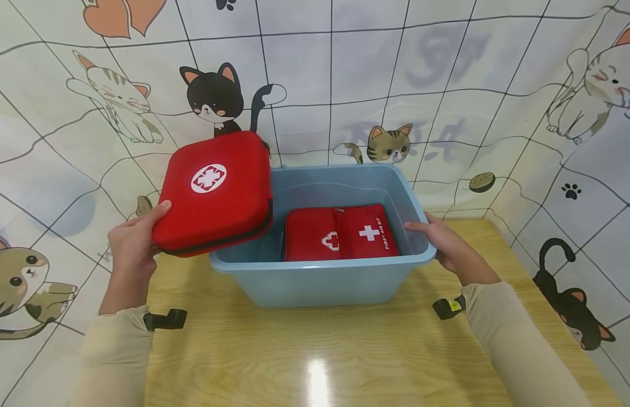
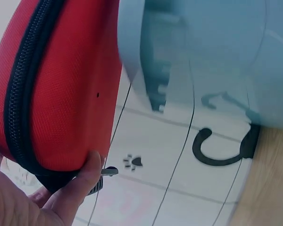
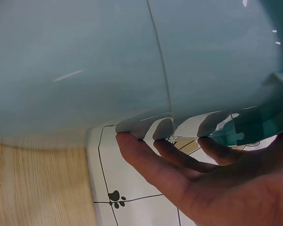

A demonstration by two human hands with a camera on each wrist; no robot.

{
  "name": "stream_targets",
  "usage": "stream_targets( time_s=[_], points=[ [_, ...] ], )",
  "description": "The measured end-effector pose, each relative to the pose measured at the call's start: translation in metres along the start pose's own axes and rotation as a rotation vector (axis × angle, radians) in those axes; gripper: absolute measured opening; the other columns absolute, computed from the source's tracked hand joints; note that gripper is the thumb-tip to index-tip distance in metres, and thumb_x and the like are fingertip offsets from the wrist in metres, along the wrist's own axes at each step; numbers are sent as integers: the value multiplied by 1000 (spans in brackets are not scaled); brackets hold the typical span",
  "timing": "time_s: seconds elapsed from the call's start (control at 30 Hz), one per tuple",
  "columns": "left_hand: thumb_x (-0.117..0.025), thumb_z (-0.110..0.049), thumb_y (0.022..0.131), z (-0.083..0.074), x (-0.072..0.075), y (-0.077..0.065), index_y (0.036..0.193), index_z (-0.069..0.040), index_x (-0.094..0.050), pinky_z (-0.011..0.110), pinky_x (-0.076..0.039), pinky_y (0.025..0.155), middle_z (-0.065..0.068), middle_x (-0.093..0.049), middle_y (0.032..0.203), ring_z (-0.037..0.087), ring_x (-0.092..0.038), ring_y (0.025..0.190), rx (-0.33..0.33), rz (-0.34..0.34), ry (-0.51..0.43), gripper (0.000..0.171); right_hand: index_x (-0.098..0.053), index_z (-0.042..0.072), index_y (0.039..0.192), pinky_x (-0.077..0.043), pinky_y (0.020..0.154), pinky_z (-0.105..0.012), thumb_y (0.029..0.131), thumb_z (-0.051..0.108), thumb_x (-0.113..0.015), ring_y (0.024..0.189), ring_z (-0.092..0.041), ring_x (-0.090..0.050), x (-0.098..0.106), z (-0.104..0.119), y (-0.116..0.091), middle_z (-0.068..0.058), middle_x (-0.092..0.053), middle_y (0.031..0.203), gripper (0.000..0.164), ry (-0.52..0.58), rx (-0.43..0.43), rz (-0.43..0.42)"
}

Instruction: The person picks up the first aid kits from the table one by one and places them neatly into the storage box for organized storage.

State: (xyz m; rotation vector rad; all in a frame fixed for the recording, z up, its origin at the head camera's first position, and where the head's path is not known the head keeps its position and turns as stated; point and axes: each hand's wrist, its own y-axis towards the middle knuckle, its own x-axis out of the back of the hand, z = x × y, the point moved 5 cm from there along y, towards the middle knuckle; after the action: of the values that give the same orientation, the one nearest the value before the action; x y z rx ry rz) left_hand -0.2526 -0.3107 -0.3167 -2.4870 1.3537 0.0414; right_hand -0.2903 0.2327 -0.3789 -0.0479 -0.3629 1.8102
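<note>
My left hand (image 1: pixel 134 243) grips a red hard-shell first aid case (image 1: pixel 218 192) by its left edge. The case has a white cross emblem on top and a black zipper round its side, and is held tilted over the left end of a blue plastic bin (image 1: pixel 320 282). In the left wrist view the thumb presses on one face of the case (image 2: pixel 75 94). With the thumb over the rim and fingertips against the outer wall (image 3: pixel 108 61), my right hand (image 1: pixel 442 243) holds the bin's right end. Inside lie red first aid pouches (image 1: pixel 340 233) with white crosses, side by side.
The bin stands on a light wooden table (image 1: pixel 294 356) near its back edge. Behind and on both sides rise walls covered with a cat-patterned sheet (image 1: pixel 304 68). A black strap (image 1: pixel 164 319) sits at the left wrist, another strap (image 1: pixel 449 307) at the right.
</note>
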Motion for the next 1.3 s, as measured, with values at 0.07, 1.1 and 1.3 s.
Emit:
stream_targets(
  time_s=[0.07, 1.1, 1.3],
  points=[
    [-91, -43, 68, 0, -8, -5, 138, -6, -58, 23, -57, 58, -7, -71, 78, 10, -71, 63, -18, 19, 50, 86, -2, 20, 162, -33, 106, -68, 101, 24, -50, 141, -53, -24, 0, 0, 0, -24, -15, 161, 77, 2, 0, 1],
    [-78, -53, 79, 14, -84, -37, 119, -4, -73, 21, -53, 70, 12, -70, 104, 21, -62, 84, -267, 79, 563, 63, -4, 19, 162, -30, 108, -68, 101, 24, -50, 142, -52, -23, 0, 0, 1, -23, -16, 162, 76, 16, -8, -13],
    [-75, -53, 81, 20, -93, -36, 122, -4, -71, 25, -52, 77, 16, -70, 113, 27, -61, 95, -265, 97, 614, 64, -4, 21, 162, -31, 107, -67, 101, 24, -51, 142, -52, -24, 1, -2, 2, -22, -17, 162, 76, 14, -13, -16]
  ],
)
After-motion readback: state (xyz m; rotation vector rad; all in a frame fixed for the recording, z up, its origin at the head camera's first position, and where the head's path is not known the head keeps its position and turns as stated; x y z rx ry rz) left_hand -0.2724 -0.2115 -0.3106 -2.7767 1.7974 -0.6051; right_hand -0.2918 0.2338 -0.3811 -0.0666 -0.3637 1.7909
